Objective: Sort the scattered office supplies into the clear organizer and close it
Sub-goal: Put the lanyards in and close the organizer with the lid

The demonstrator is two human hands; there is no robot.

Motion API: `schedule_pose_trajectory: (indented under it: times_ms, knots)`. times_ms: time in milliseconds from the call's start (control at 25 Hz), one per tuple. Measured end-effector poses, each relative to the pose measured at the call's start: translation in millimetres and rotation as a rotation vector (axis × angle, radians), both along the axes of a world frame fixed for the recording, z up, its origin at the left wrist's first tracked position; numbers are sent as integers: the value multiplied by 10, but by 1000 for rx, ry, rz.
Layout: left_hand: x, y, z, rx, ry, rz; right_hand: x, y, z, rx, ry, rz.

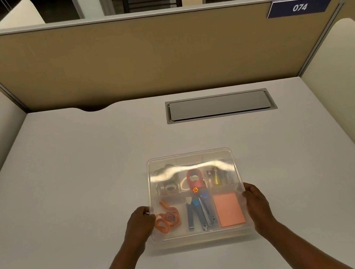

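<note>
Desk (pixel 65 201) fills the lower frame, with a tan partition (pixel 134 59) across the upper half. Organizer (pixel 203 236) sits on the desk at lower centre, its clear lid (pixel 191 162) lying over it; whether it is latched cannot be told. A grey hatch (pixel 218 105) is set in the desk above it. Left hand (pixel 140 224) grips the organizer's left edge and right hand (pixel 256 203) grips its right edge. A "074" sign (pixel 300 7) hangs upper right. Inside, the front row holds a pink pad (pixel 229 209) at right, a blue stapler (pixel 200 213) in the middle and orange bands (pixel 166 219) at left
</note>
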State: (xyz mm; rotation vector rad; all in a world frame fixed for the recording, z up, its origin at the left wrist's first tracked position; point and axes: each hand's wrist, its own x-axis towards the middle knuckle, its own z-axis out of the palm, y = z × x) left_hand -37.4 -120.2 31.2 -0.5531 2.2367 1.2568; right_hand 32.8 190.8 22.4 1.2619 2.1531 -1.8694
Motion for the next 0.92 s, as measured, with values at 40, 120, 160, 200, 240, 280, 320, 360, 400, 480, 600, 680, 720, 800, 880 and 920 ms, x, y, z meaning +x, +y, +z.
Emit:
schedule_pose_trajectory:
  times_ms: [40, 120, 160, 200, 240, 280, 320, 360, 400, 480, 600, 680, 720, 800, 880, 920]
  knots:
    - [-39, 8, 2, 15, 11, 23, -22, 18, -16, 8, 2, 8]
    - [-177, 45, 25, 40, 55, 55, -107, 46, -19, 7, 14, 16]
    - [-276, 72, 32, 55, 81, 73, -174, 59, -7, 4, 21, 12]
    - [-386, 104, 41, 78, 103, 90, -255, 84, -10, 5, 29, 7]
    - [-506, 146, 64, 114, 121, 116, -348, 104, 0, 8, 38, 7]
    - [-624, 186, 79, 153, 129, 148, -445, 127, 16, 5, 47, 12]
    - [-740, 225, 88, 188, 134, 190, -551, 145, 44, 2, 51, 16]
    - [-844, 262, 89, 214, 129, 240, -658, 165, 52, 1, 49, 15]
    - [-931, 289, 79, 233, 124, 282, -756, 180, 61, -2, 43, 7]
    - [-1068, 354, 57, 258, 108, 340, -929, 222, 50, -21, 20, -12]
    - [-1216, 433, -19, 228, 100, 346, -1158, 281, 34, -25, -28, -30]
    - [-1253, 466, -44, 205, 109, 326, -1290, 316, 37, -28, -56, -30]
    - [-1272, 479, -70, 195, 118, 322, -1358, 331, 21, -35, -65, -34]
    - [-1286, 498, -126, 185, 143, 324, -1442, 354, -51, -53, -82, -48]
    - [-1279, 525, -185, 186, 172, 338, -1462, 342, -134, -48, -77, -71]
    - [-1276, 537, -215, 178, 190, 349, -1459, 332, -173, -14, -75, -68]
